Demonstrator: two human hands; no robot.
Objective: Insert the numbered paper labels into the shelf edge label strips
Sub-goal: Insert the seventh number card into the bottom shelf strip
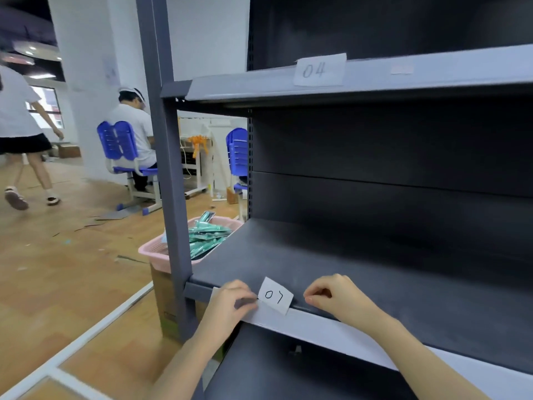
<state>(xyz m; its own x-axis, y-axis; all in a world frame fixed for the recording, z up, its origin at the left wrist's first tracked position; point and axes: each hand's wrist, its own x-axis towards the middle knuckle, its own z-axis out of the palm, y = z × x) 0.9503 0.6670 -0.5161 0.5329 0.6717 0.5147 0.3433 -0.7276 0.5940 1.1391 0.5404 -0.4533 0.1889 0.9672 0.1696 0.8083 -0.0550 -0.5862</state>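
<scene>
Hiding: your left hand [230, 301] covers the strip's left end.
Hard to read: a faint label right of "04" label [320, 70].
"07" label [275, 295]: tilted clockwise, long axis slanting, lower edge at the shelf edge strip [331, 332].
Left hand: fingertips pinch the label's left edge.
Right hand [331, 298]: curled; grip unclear.
</scene>
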